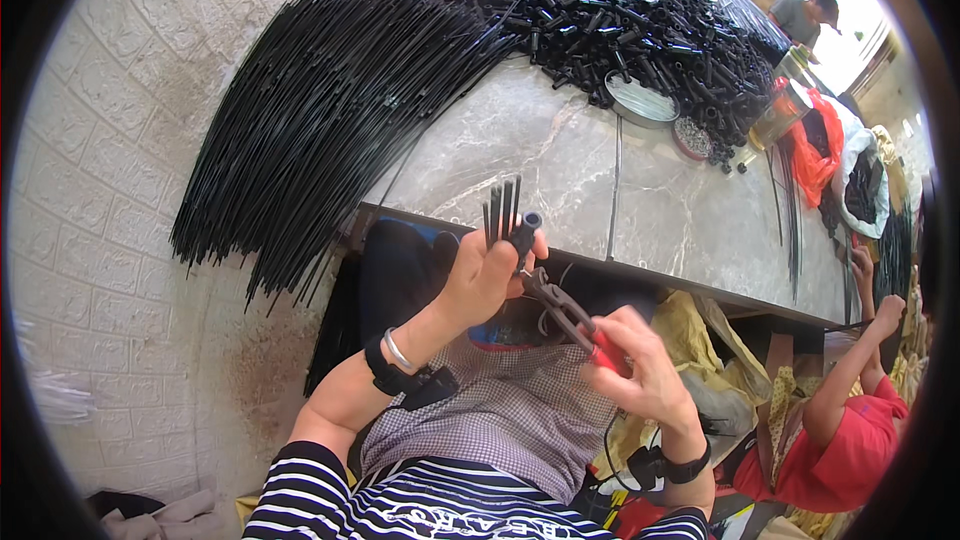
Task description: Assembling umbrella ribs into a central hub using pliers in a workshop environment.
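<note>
My left hand [482, 275] is closed round a short black tube [527, 228] with an open round end facing up. Several thin black rods [500, 208] stick up from the same hand, beside the tube. My right hand [640, 365] grips a pair of pliers [565, 315] with red handles and dark metal jaws. The jaws sit just below the tube, close to my left fingertips. Whether they bite on something there, I cannot tell. Both hands are over my lap, in front of the table's near edge.
Long black rods [310, 120] lie heaped on the grey table [500, 145], overhanging its left side. Behind are piled short black tubes [620, 20], a round dish [645, 105] and a small dish of metal bits [692, 138]. A person in red [840, 450] works at the right.
</note>
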A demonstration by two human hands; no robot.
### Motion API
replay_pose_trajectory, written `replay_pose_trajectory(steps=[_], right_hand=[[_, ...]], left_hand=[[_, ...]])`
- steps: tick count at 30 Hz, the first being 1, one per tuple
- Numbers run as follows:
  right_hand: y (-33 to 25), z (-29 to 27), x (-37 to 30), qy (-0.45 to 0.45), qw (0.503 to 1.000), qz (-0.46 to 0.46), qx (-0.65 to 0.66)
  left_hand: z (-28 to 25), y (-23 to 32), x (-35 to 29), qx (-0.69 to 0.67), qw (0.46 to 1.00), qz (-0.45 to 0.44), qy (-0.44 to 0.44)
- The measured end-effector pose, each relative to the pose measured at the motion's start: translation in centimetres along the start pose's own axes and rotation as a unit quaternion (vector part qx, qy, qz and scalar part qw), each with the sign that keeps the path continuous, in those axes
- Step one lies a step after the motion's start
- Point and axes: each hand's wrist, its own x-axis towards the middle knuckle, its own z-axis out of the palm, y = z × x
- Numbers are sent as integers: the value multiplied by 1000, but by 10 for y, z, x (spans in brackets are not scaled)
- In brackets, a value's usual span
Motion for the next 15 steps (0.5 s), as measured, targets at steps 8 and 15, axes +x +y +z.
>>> replay_pose_trajectory(steps=[8,15], right_hand=[[-19,13,-13,-29,997,75,-1],[-11,6,-8,-4,1000,18,17]], left_hand=[[-1,-2,-2,-41,999,-1,-11],[-3,-5,2,-21,1000,20,10]])
